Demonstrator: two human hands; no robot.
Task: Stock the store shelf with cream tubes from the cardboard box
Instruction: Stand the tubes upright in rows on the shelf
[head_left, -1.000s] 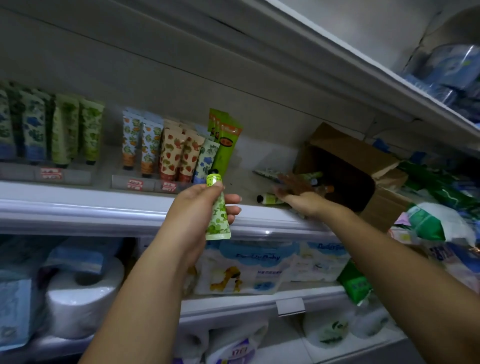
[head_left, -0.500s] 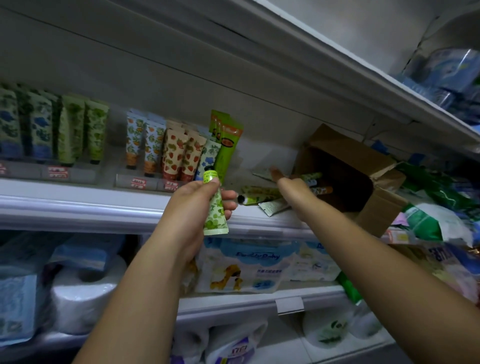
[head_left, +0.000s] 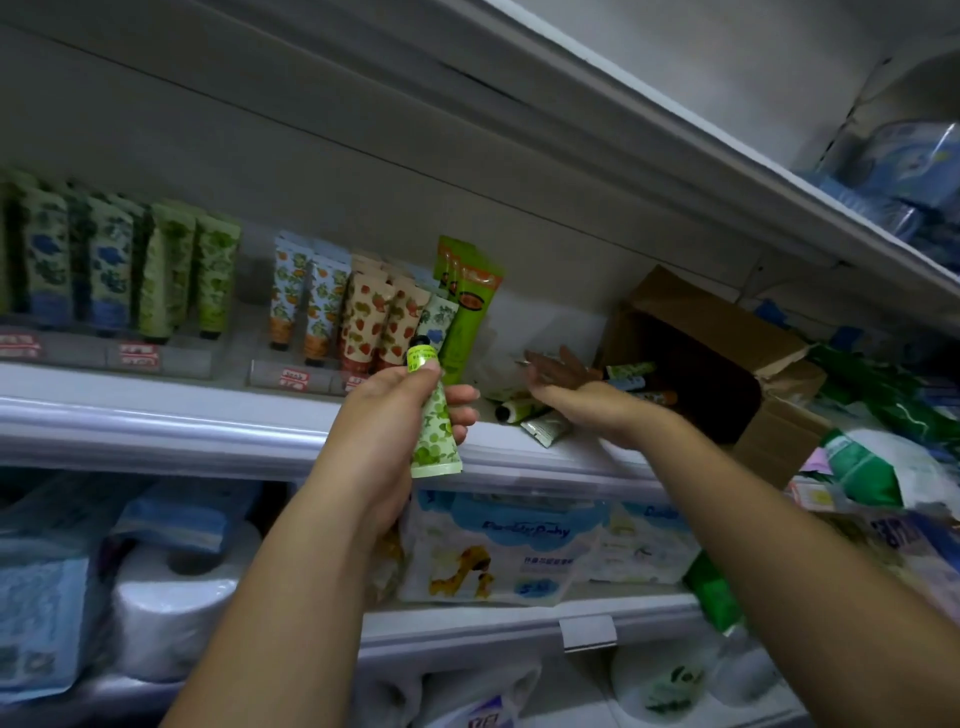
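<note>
Cream tube (head_left: 434, 431), the green leaf-print one: where is it?

In the left hand (head_left: 389, 410), held out before the front edge of the shelf (head_left: 156, 415), cap up and crimped end down, leaning a little.

How do the fingers lie?

The thumb presses just under the cap and the fingers (head_left: 462, 397) curl round the body from behind, so the grip is closed on the tube. The forearm rises from the lower left.

And the right hand (head_left: 563, 384)?

It reaches over the front edge onto the shelf, forearm coming in from the lower right. Its fingers are stretched out straight, blurred, and hold nothing I can see. They are above the loose tubes (head_left: 524, 411) lying flat near the front edge. I cannot tell whether they touch any.

The cardboard box (head_left: 701, 322)?

It lies on its side toward the shelf's right end, open mouth facing the hand, flaps splayed, with a few more tubes at the mouth.

What else stands there?

Rows of standing tubes (head_left: 363, 322) toward the back left, caps down, with price labels (head_left: 137, 354) in front. Toilet rolls (head_left: 171, 613) and a wipes pack (head_left: 498, 551) sit on the lower shelf (head_left: 467, 629).
</note>
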